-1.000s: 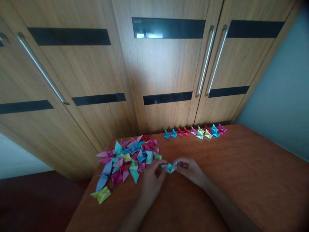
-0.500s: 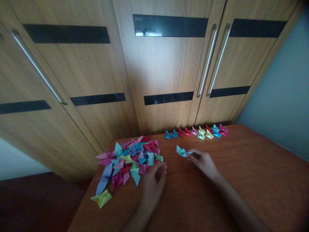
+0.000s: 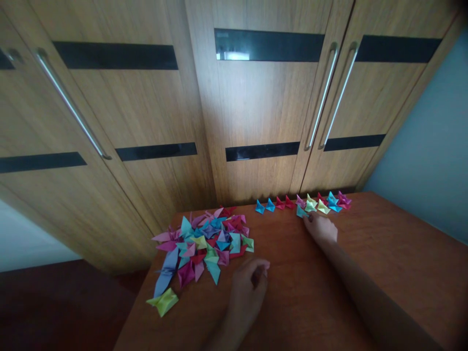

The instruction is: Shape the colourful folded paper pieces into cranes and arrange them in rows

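My right hand pinches a light turquoise origami boat between thumb and fingertips, low over the table at the front of a row of small folded paper boats. Just behind it in that row are a pink boat and a pale yellow one. My left hand hovers near the table with its fingers curled towards the thumb, and nothing shows in it. To its left spreads a heap of colourful folded papers, some of them shaped like cranes.
The brown wooden table meets a wooden wardrobe with long metal handles at the back. A yellow folded paper lies at the heap's near left end. A pale blue wall rises on the right.
My right hand has carried the turquoise boat from mid-table to the right and back, up to the row. My left hand has drawn slightly away from the heap. The view has shifted a little.
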Demonstrator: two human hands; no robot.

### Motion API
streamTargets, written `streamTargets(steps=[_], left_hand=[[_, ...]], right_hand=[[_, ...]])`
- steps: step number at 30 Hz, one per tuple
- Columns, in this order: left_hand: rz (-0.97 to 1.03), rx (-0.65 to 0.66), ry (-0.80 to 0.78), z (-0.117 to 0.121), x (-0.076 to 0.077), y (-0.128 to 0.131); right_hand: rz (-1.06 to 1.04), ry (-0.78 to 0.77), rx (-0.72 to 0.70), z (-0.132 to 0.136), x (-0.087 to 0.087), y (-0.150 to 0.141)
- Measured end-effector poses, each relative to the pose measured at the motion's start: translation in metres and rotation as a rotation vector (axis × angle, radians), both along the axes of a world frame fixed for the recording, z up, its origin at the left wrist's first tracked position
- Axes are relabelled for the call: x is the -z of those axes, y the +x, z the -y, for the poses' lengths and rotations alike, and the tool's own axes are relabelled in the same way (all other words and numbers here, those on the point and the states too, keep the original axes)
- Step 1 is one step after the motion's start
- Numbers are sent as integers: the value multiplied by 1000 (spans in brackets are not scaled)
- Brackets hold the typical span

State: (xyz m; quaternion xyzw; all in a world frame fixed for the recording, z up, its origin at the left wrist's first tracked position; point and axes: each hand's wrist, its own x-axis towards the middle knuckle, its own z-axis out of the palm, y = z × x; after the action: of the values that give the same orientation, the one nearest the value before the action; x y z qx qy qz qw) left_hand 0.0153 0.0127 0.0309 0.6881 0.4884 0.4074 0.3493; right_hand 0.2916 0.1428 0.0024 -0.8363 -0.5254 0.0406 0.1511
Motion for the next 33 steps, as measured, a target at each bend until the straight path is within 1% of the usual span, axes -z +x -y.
streamTargets(steps=[7, 15, 20, 23, 27, 30, 33], left_hand=[[4, 2, -11, 3, 0, 0], [6, 11, -1, 4, -1, 1], [-12, 13, 22, 4, -2, 0], [-20, 9, 35, 4, -1, -1], [-60, 5, 76, 1, -2, -4], [-148, -29, 123, -4, -7, -11], [-275, -66, 175, -12, -16, -25]], right_hand=[[9, -54, 51, -14, 1, -3], [14, -70, 45, -18, 4, -2], [2, -44, 44, -18, 5, -2], [-17, -2, 48, -13, 6, -2], [-47, 66, 30, 1, 9, -4], [-76, 103, -35, 16, 11, -9], [-118, 133, -147, 31, 13, -18]])
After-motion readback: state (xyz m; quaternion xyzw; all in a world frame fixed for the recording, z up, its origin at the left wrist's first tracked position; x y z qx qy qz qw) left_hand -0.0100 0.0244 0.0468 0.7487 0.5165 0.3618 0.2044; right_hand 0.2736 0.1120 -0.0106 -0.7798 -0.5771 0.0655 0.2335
